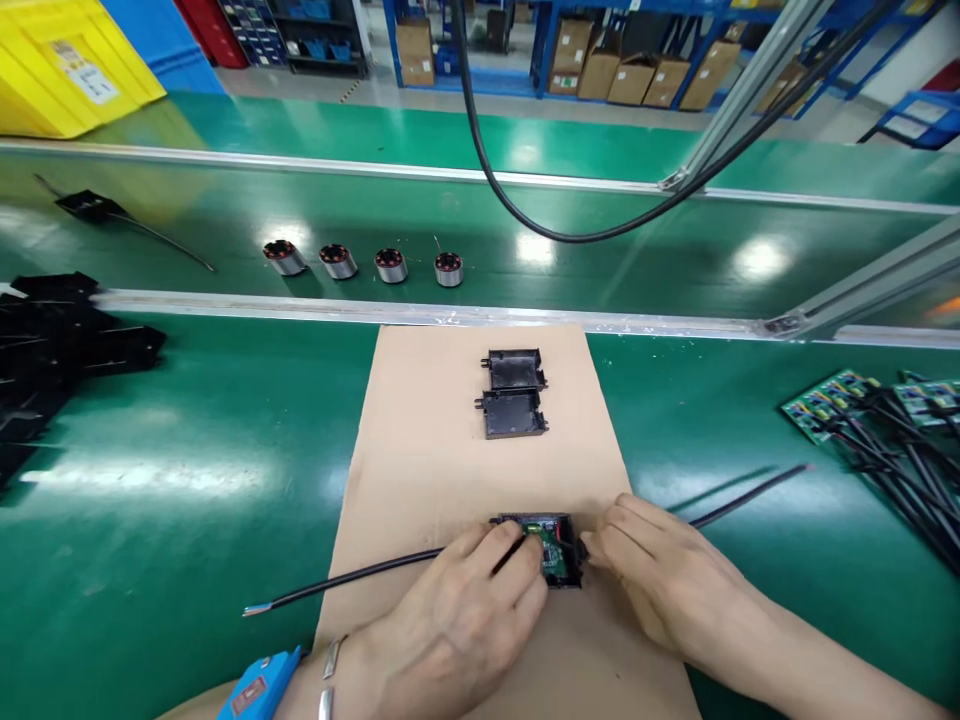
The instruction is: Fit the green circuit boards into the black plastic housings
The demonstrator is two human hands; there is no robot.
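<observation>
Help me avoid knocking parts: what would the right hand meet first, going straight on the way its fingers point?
The right hand would likely meet the right end of the black housing around the green circuit board; whether they touch now is unclear.

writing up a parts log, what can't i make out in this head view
Head view: part of the circuit board in the black case, covered by the left hand.
Head view: exactly what the right hand touches beside the case, hidden by its own fingers.
Head view: the rest of the black parts pile, cut off by the left edge.
Head view: print on the label of the yellow bin, too small to read.
</observation>
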